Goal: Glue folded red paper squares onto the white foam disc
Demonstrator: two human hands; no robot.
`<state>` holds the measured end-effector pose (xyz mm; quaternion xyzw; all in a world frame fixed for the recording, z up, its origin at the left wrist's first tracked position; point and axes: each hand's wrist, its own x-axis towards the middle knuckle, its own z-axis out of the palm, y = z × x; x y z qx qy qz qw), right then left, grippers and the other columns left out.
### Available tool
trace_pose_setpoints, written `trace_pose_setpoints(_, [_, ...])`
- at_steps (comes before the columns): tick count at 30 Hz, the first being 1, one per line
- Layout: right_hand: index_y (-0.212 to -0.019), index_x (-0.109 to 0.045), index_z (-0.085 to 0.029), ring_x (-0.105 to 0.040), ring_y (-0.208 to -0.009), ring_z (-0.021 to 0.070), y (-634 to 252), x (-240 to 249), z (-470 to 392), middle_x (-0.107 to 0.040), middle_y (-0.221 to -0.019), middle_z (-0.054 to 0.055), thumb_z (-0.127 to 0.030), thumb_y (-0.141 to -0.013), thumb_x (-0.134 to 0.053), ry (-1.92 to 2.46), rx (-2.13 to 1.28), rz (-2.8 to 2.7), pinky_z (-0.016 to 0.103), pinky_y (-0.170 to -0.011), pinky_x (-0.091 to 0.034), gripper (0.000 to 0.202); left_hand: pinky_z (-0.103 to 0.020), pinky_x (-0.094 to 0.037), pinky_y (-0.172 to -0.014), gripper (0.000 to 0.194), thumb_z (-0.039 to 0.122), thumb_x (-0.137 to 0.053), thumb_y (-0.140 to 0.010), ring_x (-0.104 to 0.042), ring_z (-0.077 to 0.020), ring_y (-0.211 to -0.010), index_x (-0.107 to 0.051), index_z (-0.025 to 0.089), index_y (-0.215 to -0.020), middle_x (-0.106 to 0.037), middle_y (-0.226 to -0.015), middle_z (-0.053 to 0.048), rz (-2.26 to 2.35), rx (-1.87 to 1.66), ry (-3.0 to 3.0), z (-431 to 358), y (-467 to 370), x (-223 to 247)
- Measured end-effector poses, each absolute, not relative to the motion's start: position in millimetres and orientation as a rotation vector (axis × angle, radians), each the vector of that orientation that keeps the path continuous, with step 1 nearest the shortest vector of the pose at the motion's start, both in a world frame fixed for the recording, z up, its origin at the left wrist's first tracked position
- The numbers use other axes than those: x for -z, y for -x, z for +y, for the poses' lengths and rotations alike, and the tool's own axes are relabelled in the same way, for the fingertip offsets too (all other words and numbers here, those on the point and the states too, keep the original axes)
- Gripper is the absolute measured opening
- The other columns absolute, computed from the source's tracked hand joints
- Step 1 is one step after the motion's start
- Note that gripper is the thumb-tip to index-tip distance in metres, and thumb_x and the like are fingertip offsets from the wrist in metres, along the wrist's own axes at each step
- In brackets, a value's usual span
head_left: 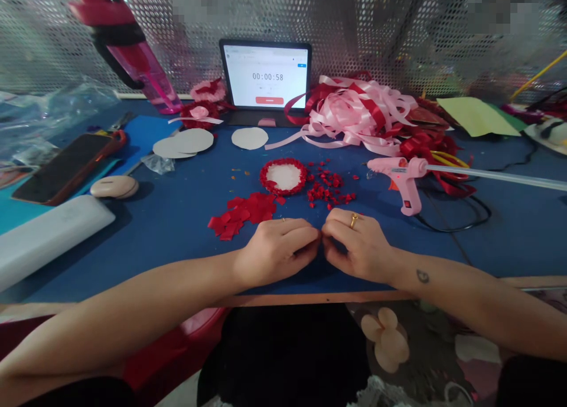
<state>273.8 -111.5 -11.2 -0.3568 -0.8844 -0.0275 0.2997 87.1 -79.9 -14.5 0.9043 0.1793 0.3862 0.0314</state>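
My left hand (281,248) and my right hand (357,241) meet fingertip to fingertip just above the front of the blue table. Both are closed in a pinch, and whatever lies between the fingers is hidden. Left of them is a loose pile of flat red ribbon pieces (243,214). Beyond the right hand are scattered small folded red ribbon bits (330,188). Between these piles sits a white disc (283,177) edged with a ring of red ribbon petals (266,185).
A pink glue gun (405,176) with a long glue stick lies at right, its cord behind. Pink and red ribbons (354,111) heap beside a tablet (268,76). White discs (249,138), a phone (66,165), a mouse (114,186) and a tilted pink bottle (142,70) stand around.
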Motion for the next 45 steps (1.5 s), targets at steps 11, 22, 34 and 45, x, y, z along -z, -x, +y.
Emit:
trace_pose_setpoints(11, [-0.079, -0.051, -0.018, -0.051, -0.067, 0.0125, -276.9, 7.5, -111.0, -0.054, -0.074, 0.002, -0.016, -0.084, -0.041, 0.986, 0.018, -2.356, 0.023, -0.060, -0.040, 0.011, -0.017, -0.051, -0.063, 0.007, 0.011, -0.052, -0.083, -0.062, -0.0091, -0.070, -0.058, 0.013, -0.087, -0.066, -0.080, -0.003, 0.506, -1.185, -2.773, -78.0, -83.1, 14.1])
trace_pose_setpoints(22, [-0.077, -0.049, -0.018, -0.048, -0.067, 0.0133, -273.9, 9.2, -112.4, -0.050, -0.073, 0.003, -0.014, -0.082, -0.040, 0.955, 0.044, -2.375, 0.024, -0.060, -0.039, 0.011, -0.016, -0.045, -0.053, 0.009, 0.009, -0.052, -0.080, -0.055, -0.0069, -0.058, -0.058, 0.013, -0.075, -0.062, -0.068, -0.001, 0.541, -1.157, -2.729, -80.0, -86.3, 14.7])
trace_pose_setpoints(34, [-0.079, -0.046, -0.018, -0.048, -0.063, 0.0118, -273.2, 4.5, -112.1, -0.048, -0.072, 0.001, -0.015, -0.082, -0.040, 0.974, -0.068, -2.275, 0.023, -0.056, -0.038, 0.008, -0.013, -0.045, -0.055, 0.007, 0.012, -0.052, -0.080, -0.057, -0.0049, -0.058, -0.058, 0.015, -0.078, -0.062, -0.068, 0.002, 0.593, -1.102, -2.514, -80.7, -87.8, 6.0])
trace_pose_setpoints(45, [-0.079, -0.053, -0.017, -0.050, -0.062, 0.0107, -277.0, 2.4, -109.2, -0.053, -0.070, 0.000, -0.019, -0.084, -0.043, 0.998, 0.016, -2.311, 0.022, -0.057, -0.036, 0.011, -0.014, -0.046, -0.057, 0.006, 0.012, -0.055, -0.078, -0.058, -0.0057, -0.059, -0.061, 0.013, -0.078, -0.063, -0.068, 0.001, 0.646, -1.068, -2.435, -78.8, -87.2, 3.5])
